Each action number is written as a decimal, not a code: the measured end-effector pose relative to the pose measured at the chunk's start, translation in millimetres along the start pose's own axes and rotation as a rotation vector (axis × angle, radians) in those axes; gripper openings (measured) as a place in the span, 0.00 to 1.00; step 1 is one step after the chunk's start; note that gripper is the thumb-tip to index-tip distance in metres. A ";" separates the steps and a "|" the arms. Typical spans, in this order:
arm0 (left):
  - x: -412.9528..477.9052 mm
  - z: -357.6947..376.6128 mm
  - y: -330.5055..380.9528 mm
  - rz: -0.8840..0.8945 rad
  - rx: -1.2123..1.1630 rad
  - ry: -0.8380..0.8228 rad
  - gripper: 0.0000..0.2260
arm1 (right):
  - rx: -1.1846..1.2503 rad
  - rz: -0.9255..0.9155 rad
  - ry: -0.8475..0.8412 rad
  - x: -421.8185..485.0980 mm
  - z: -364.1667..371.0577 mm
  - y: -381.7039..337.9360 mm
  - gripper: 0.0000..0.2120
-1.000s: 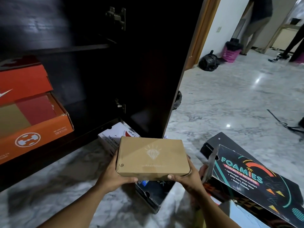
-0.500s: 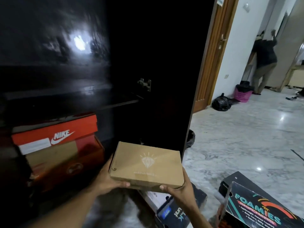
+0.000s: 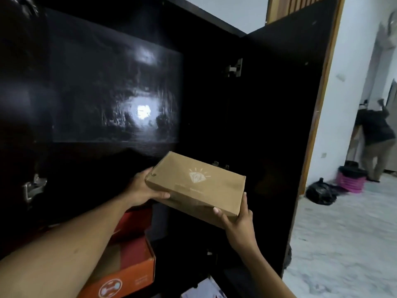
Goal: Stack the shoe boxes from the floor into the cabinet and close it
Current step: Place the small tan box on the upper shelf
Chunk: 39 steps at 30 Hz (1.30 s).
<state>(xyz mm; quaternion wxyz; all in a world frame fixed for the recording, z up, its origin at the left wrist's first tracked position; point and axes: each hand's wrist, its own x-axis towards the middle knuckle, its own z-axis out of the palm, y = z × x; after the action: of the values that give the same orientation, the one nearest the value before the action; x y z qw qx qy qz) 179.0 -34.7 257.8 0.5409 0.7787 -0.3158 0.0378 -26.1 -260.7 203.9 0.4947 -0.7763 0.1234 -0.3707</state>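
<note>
Head view: plain brown cardboard shoe box (image 3: 196,186), faint diamond logo.

Pale marbled floor (image 3: 343,244) with a soft sheen, white wall (image 3: 348,61), wooden door frame (image 3: 323,82), black bin bag (image 3: 320,193) near pink basket (image 3: 352,182), person (image 3: 373,138) standing far off

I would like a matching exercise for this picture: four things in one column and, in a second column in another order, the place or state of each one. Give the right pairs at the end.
Things
1. brown box
2. orange box
3. black bag
4. cabinet door

Places or states
A. swung open
B. on the floor, to the right of the door
C. held by the left hand and the right hand
D. low inside the cabinet

Pairs: 1-C, 2-D, 3-B, 4-A
</note>
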 end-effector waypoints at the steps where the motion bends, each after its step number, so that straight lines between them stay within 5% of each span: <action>1: 14.3 -1.2 -9.1 -0.018 0.015 0.015 0.41 | -0.010 0.012 0.000 8.9 10.9 1.8 0.52; 12: 99.9 30.6 -73.0 -0.093 -0.028 0.171 0.41 | -0.034 0.009 0.065 50.3 72.7 59.6 0.45; 19: 117.5 85.7 -73.2 -0.048 -0.061 0.137 0.26 | -0.310 -0.140 0.027 70.3 82.5 58.3 0.45; 21: 114.9 97.2 -68.7 -0.050 -0.124 0.090 0.31 | -0.311 -0.130 -0.007 82.8 87.0 60.5 0.43; 25: 111.6 108.1 -63.6 -0.059 -0.083 0.026 0.59 | -0.267 -0.116 -0.078 108.3 93.7 72.8 0.39; 27: 115.5 110.1 -64.8 -0.063 -0.021 0.045 0.62 | -0.278 -0.117 -0.123 120.1 94.5 77.9 0.37; 34: 134.4 105.5 -67.4 -0.064 0.101 0.113 0.44 | -0.377 -0.089 -0.262 156.3 101.1 81.2 0.39; 39: 144.5 108.5 -69.8 -0.076 0.168 0.170 0.40 | -0.397 -0.065 -0.335 170.7 103.6 79.4 0.39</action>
<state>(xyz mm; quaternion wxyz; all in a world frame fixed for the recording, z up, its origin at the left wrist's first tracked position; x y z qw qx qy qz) 300.8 -178.8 213.9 0.4995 0.8267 -0.2345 0.1096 178.6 -324.0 188.5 0.3338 -0.9124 0.0849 -0.2211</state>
